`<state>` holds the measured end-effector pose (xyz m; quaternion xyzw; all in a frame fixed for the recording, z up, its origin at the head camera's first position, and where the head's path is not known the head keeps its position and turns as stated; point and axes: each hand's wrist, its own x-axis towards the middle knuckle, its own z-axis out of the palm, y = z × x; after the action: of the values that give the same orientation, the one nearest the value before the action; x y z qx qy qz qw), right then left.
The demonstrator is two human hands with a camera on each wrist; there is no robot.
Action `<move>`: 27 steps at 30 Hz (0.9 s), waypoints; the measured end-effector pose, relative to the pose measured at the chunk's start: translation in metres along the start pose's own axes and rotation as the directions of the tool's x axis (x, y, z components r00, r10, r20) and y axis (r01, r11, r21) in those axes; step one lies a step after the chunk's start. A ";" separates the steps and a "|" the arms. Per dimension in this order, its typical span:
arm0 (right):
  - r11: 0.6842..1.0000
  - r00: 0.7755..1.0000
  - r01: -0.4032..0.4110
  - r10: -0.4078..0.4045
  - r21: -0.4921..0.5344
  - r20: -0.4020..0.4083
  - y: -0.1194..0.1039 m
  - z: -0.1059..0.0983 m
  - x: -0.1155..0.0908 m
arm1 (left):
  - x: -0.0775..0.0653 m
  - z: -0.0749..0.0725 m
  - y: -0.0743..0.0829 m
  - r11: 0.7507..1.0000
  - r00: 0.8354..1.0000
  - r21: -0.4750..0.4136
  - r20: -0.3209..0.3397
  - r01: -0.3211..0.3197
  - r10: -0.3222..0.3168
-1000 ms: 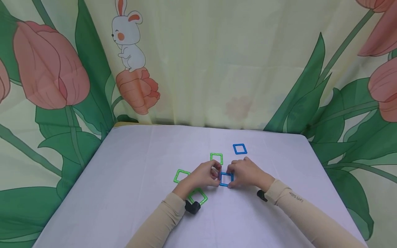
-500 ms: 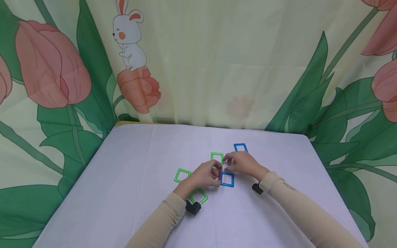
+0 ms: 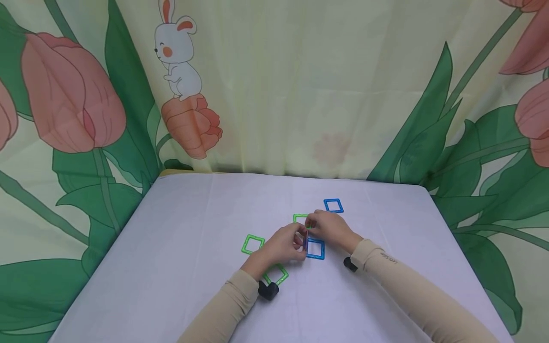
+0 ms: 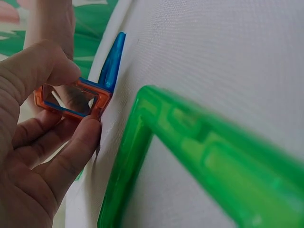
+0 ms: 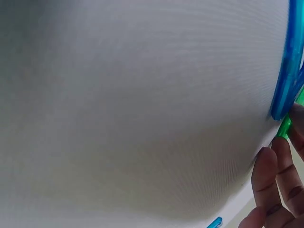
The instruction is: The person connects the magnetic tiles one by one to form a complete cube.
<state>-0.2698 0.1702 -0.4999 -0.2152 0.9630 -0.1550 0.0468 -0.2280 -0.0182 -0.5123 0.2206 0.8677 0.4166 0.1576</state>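
Observation:
My left hand [image 3: 285,245] pinches an orange square magnetic tile [image 4: 97,102], held upright between thumb and fingers. It stands along the left side of a blue square magnetic tile [image 3: 316,257] lying flat on the table. My right hand [image 3: 332,228] reaches past that blue tile, its thumb and fingertips on the right edge of a green square magnetic tile [image 3: 301,216] behind. In the right wrist view a bit of the green tile [image 5: 285,126] shows between the thumb and fingers. The rest of its near side is hidden behind my hands.
Another blue tile [image 3: 333,200] lies farther back. Two green tiles lie left, one [image 3: 253,237] beside my left hand and one [image 3: 280,278] partly under the left wrist. A white cloth covers the table [image 3: 171,267]; a printed curtain [image 3: 274,95] hangs behind it.
My right hand has left the front blue tile and moved back and left to the rear green tile. The left hand keeps its grip on the orange tile in the same place.

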 end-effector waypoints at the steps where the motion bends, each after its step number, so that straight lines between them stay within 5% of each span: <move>1: 1.000 1.000 0.002 -0.002 -0.003 0.000 0.000 0.000 0.000 | -0.001 0.000 0.000 1.000 1.000 0.003 0.001 0.002 -0.002; 27: 0.981 0.991 0.093 -0.108 -0.169 -0.078 0.004 -0.005 0.011 | -0.001 0.000 -0.001 1.000 1.000 -0.018 -0.005 -0.014 0.014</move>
<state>-0.2821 0.1697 -0.4970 -0.2598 0.9616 -0.0863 -0.0206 -0.2276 -0.0195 -0.5131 0.2241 0.8628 0.4261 0.1545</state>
